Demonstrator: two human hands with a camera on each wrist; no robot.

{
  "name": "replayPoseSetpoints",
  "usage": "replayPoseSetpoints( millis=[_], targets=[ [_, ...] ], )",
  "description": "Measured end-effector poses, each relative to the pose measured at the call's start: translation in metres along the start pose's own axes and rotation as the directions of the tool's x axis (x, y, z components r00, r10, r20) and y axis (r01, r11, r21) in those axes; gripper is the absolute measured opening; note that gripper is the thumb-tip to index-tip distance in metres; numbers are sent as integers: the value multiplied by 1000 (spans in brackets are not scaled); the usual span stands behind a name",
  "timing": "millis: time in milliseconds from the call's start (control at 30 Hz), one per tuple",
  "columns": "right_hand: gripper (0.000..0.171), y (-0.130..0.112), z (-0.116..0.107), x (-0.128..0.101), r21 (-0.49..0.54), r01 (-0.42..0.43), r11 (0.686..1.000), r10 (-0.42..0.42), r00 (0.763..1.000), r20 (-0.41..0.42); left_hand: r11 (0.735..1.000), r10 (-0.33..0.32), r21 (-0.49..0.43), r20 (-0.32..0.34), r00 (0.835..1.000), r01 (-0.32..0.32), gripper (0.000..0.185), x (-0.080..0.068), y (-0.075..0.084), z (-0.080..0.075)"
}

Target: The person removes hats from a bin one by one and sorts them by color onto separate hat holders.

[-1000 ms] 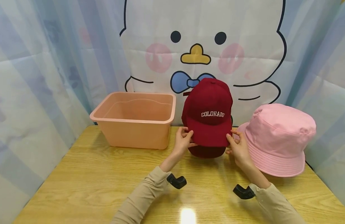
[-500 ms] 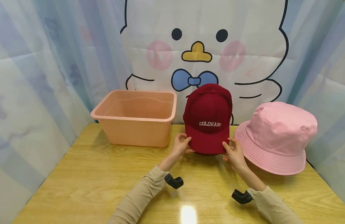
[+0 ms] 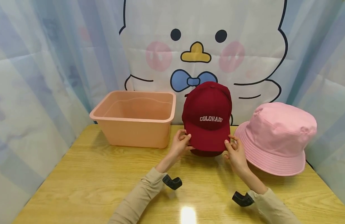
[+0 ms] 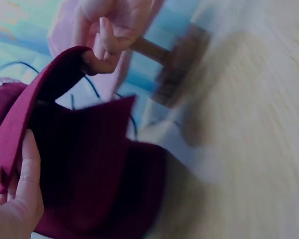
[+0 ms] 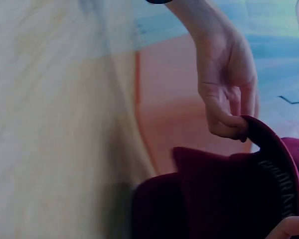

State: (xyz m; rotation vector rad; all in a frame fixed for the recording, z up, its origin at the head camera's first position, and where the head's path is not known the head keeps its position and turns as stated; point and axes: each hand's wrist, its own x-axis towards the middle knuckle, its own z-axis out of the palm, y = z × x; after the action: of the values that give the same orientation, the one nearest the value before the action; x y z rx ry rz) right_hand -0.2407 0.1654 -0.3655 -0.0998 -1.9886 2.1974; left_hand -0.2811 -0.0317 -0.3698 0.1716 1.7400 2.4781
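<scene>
A dark red baseball cap point(image 3: 207, 105) with white "COLORADO" lettering faces me at the back of the table. My left hand point(image 3: 178, 144) pinches the left edge of its brim between thumb and fingers. At the opposite brim edge, my right hand point(image 3: 236, 155) pinches in the same way. Below the held brim shows a second maroon brim point(image 3: 206, 153). The left wrist view shows the gap under the lifted brim, with a pointed maroon piece point(image 4: 102, 129) and a further maroon edge point(image 4: 148, 174) beneath. What supports the cap is hidden.
Left of the cap stands a peach plastic bin point(image 3: 136, 133). A pink bucket hat point(image 3: 281, 133) sits close by my right hand. Both rest on the wooden table point(image 3: 105, 180), before a printed curtain point(image 3: 253, 37).
Both hands first lowered the red cap, covering most of the brim below. Since half a second ago they have raised it slightly, and more of that lower brim shows.
</scene>
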Motion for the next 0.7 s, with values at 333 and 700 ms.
replayPoseSetpoints(
  millis=[333,700],
  targets=[
    [17,-30,6,12,156,-65,986,65,998,7,989,-86,-127,-79,993,76,10,8,16,11],
    [20,-3,1,11,53,-199,978,199,980,17,979,-184,-95,-68,981,177,10,1,-6,-2]
  ],
)
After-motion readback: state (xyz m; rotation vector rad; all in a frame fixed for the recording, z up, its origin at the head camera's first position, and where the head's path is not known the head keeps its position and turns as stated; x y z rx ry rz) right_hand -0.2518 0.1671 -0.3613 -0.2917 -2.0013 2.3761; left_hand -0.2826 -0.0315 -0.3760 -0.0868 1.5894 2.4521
